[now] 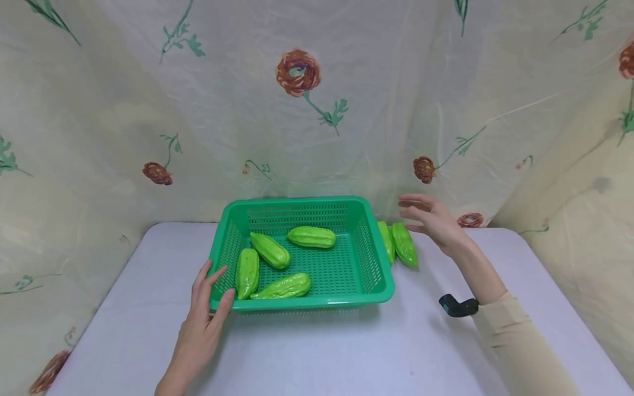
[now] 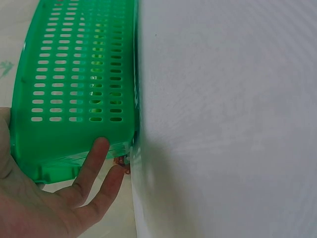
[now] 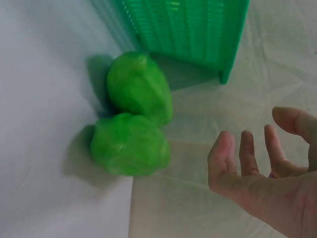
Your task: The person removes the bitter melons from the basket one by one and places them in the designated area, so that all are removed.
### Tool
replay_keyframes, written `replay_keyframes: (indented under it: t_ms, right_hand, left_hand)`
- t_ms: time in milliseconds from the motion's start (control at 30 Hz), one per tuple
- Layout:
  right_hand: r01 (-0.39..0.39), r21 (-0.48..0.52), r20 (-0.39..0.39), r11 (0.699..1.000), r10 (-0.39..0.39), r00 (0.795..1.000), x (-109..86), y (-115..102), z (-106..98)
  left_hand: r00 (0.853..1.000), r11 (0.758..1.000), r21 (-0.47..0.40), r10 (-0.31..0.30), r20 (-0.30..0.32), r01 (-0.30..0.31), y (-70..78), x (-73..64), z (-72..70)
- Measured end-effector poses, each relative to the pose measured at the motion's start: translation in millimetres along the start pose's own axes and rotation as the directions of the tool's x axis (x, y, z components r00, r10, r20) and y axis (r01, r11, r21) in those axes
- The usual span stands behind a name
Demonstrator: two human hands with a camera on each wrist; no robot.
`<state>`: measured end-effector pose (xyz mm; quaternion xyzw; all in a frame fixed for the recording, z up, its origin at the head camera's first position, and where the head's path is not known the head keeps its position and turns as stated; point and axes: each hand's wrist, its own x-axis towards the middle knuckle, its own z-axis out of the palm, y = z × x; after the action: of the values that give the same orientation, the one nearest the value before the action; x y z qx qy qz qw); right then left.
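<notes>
basket (image 1: 376, 286): showing a bright green all over, its walls and floor carrying a grid of small slots
gourds in the basket (image 1: 269, 250): 4, glowing a glossy yellow-green with paler highlights
gourds outside the basket (image 1: 403, 245): 2, showing the same glossy green, reading deeper and more saturated in the right wrist view
tabletop (image 1: 317, 352): appearing pale lavender-white, plain
backdrop cloth (image 1: 317, 110): showing cream, carrying a print of rust-red flowers on teal-green stems and leaves
sleeve (image 1: 525, 341): on the right arm, showing a plain beige
wrist device (image 1: 458, 306): on the right wrist, appearing black
</notes>
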<state>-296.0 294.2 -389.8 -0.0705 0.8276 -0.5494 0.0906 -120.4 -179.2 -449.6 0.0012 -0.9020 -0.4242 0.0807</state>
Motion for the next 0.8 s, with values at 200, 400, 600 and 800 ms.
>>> replay_keyframes:
  t_ms: [200,400,600,800]
  right_hand:
    - [0.007,0.015,0.065,1.000,-0.008,0.998,0.1,-17,5]
    - [0.024,0.035,0.119,0.999,-0.028,0.993,2.6,-42,11]
    - [0.037,0.025,0.182,0.999,-0.041,0.983,0.9,-66,24]
    - [0.055,0.021,0.232,0.998,-0.059,0.971,2.2,-80,41]
  left_hand:
    - [1.000,1.000,-0.003,0.005,-0.004,-0.005,-0.5,-0.4,0.1]
    - [1.000,1.000,-0.010,0.001,-0.001,-0.001,-0.3,0.0,-0.2]
    - [1.000,1.000,-0.011,0.003,0.000,-0.003,-0.6,0.8,-0.4]
    - [1.000,1.000,-0.006,0.009,-0.003,-0.009,-1.2,0.2,-0.2]
